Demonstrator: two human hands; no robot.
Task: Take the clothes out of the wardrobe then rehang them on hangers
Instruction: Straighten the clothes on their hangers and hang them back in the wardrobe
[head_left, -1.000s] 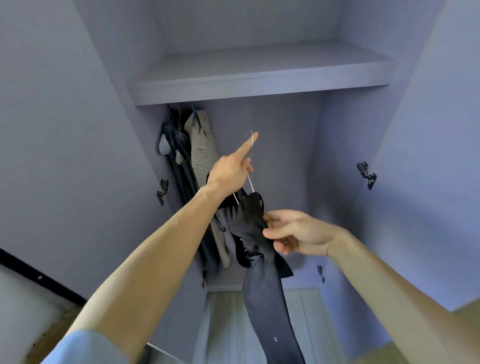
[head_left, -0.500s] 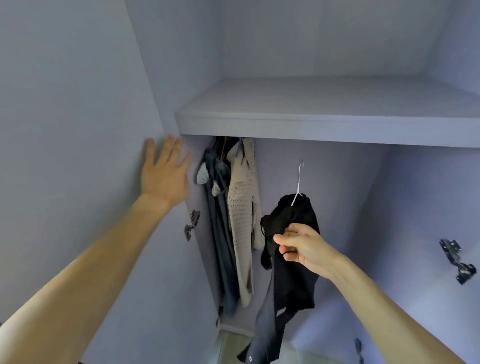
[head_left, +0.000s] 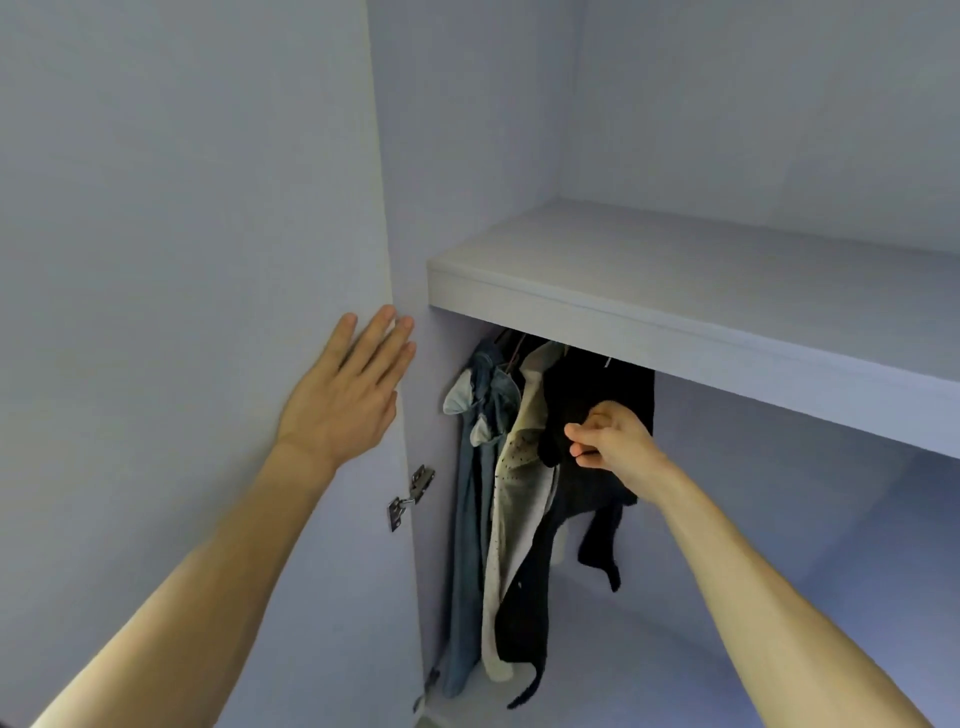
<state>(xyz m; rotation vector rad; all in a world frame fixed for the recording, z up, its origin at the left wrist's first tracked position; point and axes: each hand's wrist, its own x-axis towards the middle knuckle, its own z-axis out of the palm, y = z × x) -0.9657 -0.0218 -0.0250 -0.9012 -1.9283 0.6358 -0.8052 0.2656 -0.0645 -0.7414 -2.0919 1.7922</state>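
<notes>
While your left hand (head_left: 345, 400) lies flat on the inner face of the open wardrobe door (head_left: 182, 234), its fingers are straight and close together, holding nothing, and the fingertips reach the door's right edge. Just below that hand, at the same edge, a metal hinge (head_left: 410, 496) joins the door to the side wall of the wardrobe (head_left: 779, 545).

Further right, three pieces of clothing hang close together under the shelf (head_left: 675, 332), pushed towards the left end of the hanging space. First comes a blue denim garment (head_left: 475, 509), hanging long against the side wall with its pale lining turned out near the top. Touching it is a cream knitted top (head_left: 519, 519) dotted with small holes. Next to that, and partly overlapping it, hangs the black garment (head_left: 587, 384), whose upper part sits right up under the front lip of the shelf while a loose end dangles lower down. A small silver glint (head_left: 607, 362) shows at its top, too small to say what it is.

Your right hand (head_left: 610, 441) is at the front of the black garment, fingers curled and thumb pressed against them, pinching a fold of the dark cloth. Right of it, the hanging space shows only the back wall, and the shelf runs on to the picture's right edge.
</notes>
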